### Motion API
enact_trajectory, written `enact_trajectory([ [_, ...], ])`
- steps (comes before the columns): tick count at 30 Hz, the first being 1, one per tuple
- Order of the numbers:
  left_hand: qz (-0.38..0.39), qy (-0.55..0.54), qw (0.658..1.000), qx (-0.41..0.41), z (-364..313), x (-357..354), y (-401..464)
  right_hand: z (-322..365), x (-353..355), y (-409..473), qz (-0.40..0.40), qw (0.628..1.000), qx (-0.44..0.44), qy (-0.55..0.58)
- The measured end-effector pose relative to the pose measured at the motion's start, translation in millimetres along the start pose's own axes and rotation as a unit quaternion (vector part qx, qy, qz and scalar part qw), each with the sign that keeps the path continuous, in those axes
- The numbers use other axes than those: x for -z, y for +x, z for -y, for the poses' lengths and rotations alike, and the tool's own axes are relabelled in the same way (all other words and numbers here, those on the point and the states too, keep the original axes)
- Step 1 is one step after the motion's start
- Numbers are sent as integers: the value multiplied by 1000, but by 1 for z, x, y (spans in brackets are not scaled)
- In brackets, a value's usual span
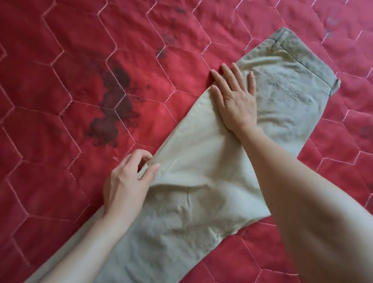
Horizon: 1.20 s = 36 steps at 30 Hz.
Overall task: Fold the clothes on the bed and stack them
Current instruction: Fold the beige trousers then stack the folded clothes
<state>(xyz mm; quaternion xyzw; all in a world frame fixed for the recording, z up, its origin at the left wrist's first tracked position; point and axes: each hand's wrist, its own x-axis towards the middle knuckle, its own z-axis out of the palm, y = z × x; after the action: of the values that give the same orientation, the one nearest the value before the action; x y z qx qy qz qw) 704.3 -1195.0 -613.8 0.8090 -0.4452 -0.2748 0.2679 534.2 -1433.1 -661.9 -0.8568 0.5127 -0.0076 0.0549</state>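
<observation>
One pair of beige trousers lies diagonally on the bed, waistband toward 1 o'clock, legs running off toward 7 o'clock. Nothing else lies near it. Its cotton-like cloth is creased, with a welt pocket near the waistband. The right hand presses flat, fingers spread, on the seat. The left hand pinches the folded edge at 9 o'clock. A red quilted cover with stitched hexagons and dark blotches lies beneath.
</observation>
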Motion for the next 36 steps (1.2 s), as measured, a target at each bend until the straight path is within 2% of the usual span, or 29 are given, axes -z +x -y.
enact_trajectory([
  [4, -8, -15, 1000, -15, 11, 10, -15, 0, 0, 0, -4, 1000, -3, -4],
  [7, 6, -52, 999, 11, 15, 16, -15, 1, 1, 0, -2, 1000, -3, -10],
  [13, 114, -91, 989, 32, 36, 32, -17, 1, 0, 0, -2, 1000, -6, -11],
  [16, 122, -122, 984, 40, 46, 40, -25, 0, 0, 0, -3, 1000, -5, -11],
  [19, 114, -106, 986, 54, 53, 43, -32, 0, 0, 1, 0, 1000, -6, -9],
  [23, 167, -60, 982, 68, 56, 45, -32, 0, 1, 0, 2, 1000, -8, -10],
  [26, 199, -79, 972, 99, 45, 52, -28, 1, 3, 1, 5, 1000, -6, -12],
  [30, 145, -218, 947, 185, 35, 62, -45, 1, 2, 0, 3, 1000, -7, -13],
  [31, 132, -223, 942, 212, 34, 58, -48, 1, 3, -1, 2, 1000, -8, -13],
  [36, 73, -9, 962, 265, 35, 30, -38, 2, 4, -1, 8, 1000, -8, -11],
])
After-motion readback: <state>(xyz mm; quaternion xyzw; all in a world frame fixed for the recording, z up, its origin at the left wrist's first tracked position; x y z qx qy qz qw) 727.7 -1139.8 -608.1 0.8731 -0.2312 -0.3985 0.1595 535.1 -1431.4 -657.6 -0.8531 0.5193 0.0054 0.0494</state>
